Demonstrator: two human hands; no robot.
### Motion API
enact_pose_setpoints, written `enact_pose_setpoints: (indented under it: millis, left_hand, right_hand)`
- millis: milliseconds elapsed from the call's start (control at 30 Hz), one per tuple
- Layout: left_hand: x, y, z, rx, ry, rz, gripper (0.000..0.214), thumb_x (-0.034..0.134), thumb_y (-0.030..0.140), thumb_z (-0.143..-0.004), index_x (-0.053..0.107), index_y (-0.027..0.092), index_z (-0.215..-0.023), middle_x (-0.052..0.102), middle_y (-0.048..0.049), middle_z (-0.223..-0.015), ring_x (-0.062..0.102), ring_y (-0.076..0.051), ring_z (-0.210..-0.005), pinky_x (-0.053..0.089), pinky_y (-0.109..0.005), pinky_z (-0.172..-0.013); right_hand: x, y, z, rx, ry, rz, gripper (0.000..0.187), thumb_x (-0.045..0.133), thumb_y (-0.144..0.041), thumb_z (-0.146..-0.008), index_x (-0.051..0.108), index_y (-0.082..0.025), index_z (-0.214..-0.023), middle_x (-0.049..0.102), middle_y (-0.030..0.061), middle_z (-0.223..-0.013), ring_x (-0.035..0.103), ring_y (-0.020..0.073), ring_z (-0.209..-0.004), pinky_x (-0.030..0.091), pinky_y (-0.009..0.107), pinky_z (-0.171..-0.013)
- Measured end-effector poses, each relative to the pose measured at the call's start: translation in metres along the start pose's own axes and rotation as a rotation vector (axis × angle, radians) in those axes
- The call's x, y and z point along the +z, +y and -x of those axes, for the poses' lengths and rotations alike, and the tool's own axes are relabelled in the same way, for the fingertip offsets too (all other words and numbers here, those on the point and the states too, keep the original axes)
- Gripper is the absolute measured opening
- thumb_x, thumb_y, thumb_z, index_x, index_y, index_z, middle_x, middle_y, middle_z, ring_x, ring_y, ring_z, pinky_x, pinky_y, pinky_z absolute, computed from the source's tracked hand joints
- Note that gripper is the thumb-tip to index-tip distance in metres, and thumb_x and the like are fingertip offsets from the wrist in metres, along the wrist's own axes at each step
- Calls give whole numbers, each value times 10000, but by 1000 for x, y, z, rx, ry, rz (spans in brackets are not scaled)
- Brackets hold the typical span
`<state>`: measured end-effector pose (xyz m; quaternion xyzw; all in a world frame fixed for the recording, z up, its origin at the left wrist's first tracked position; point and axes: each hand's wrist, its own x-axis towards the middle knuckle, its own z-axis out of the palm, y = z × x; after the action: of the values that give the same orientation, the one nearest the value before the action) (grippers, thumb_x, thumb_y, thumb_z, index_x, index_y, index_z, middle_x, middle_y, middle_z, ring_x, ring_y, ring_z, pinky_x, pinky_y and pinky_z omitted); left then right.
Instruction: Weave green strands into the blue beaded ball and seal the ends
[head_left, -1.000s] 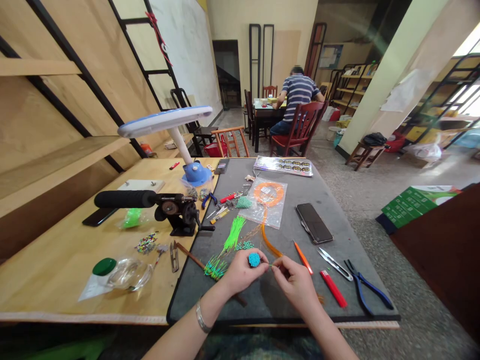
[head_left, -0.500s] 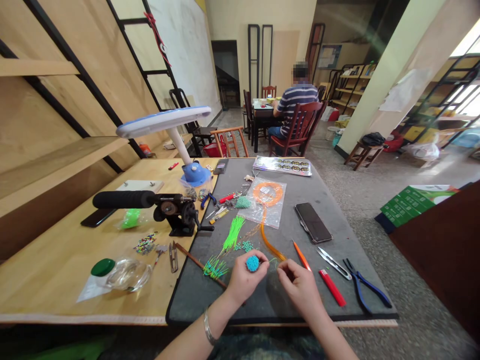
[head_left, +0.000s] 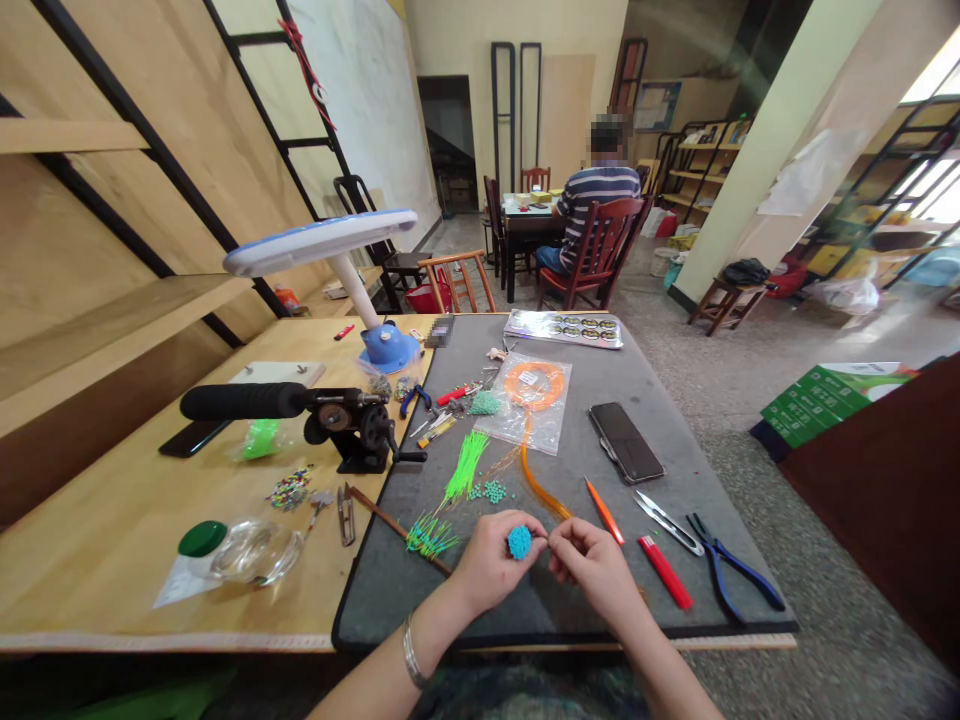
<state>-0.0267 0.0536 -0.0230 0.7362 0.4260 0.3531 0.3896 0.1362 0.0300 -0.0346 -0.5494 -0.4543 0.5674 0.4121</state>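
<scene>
My left hand (head_left: 491, 565) pinches a small round blue beaded ball (head_left: 519, 542) between thumb and fingers, just above the grey mat (head_left: 525, 600). Pressed close against the ball from the right, my right hand (head_left: 592, 565) has its fingertips pinched together; a thin thread may be in them, but it is too fine to make out. A bundle of green strands (head_left: 466, 465) and loose teal beads (head_left: 491, 490) lie just beyond my hands.
On the mat: orange cord (head_left: 538, 388) on a plastic bag, a phone (head_left: 626, 442), an orange tool (head_left: 604, 510), a red lighter (head_left: 664, 572), snips (head_left: 667, 523), blue pliers (head_left: 731, 572). Left: a black vise tool (head_left: 345, 425), a lamp (head_left: 322, 245). A person sits at a far table (head_left: 596, 195).
My right hand moved left and closed in against the blue ball. The left hand shifted the ball slightly right and lower.
</scene>
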Motion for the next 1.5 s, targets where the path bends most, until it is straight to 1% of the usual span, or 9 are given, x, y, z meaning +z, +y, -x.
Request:
enact_pose_setpoints:
  millis: [267,533,667,833,1000,1133,1300,1400,1500]
  left_hand:
    - [3,0,3,114,-26,-108,96,558,190,-789,653,180,-786,658,-50,-756,586,-174,-724,425,-260,-673]
    - [6,-5,-6,-213,111,286,109,581,232,-766,614,160,-692,612,-4,-645,544,-144,-634,428,-235,-623]
    - [6,-7,-7,-239,101,314,98,602,234,-744,627,152,-697,614,-3,-653,534,-142,-641,425,-234,-631]
    - [8,-9,-4,-261,61,284,94,595,218,-735,624,146,-681,594,-1,-629,511,-136,-628,409,-231,-619]
    - [8,-8,-3,-283,40,347,103,595,230,-734,599,149,-671,559,11,-606,487,-125,-606,393,-225,-603]
    - [7,-14,-2,-334,83,423,138,592,266,-758,568,158,-676,498,39,-575,423,-95,-533,351,-204,-530]
    - [8,-21,0,-379,179,486,158,604,279,-754,555,156,-667,471,51,-562,356,-65,-469,288,-187,-462]
    - [9,-18,0,-387,216,526,169,621,283,-735,554,157,-645,463,57,-541,342,-58,-446,268,-185,-444]
    - [11,-14,-1,-399,246,556,176,628,282,-726,548,159,-629,448,64,-524,326,-52,-431,255,-184,-436]
  right_hand:
    - [0,-2,-6,90,-43,-34,333,646,-493,-660,562,-173,-627,626,-11,-511,511,90,-387,341,189,-398]
    - [0,1,-7,-52,66,54,277,628,-451,-713,611,-174,-721,602,-14,-598,504,102,-485,376,196,-433]
    - [4,8,-6,-3,9,48,261,621,-441,-718,575,-184,-730,573,-23,-599,500,107,-466,366,197,-403]
    - [7,13,-10,-186,74,134,201,572,-347,-757,528,-184,-647,504,-43,-537,477,107,-495,394,208,-482]
    - [8,17,-10,-302,121,290,189,533,-320,-808,543,-186,-675,534,-29,-569,503,120,-532,401,211,-514]
    - [-7,12,-5,-357,150,518,210,491,-352,-868,603,-192,-790,625,4,-679,562,138,-603,418,224,-576]
    - [-45,-1,-8,-280,432,1091,205,542,-384,-850,603,-193,-807,643,59,-777,591,199,-732,401,268,-646]
    - [-60,-2,-20,-234,436,1289,167,574,-315,-830,573,-189,-721,634,81,-761,590,216,-752,387,273,-651]
    - [-62,3,-28,-244,426,1295,140,506,-231,-850,545,-188,-722,623,67,-701,598,204,-697,375,261,-618]
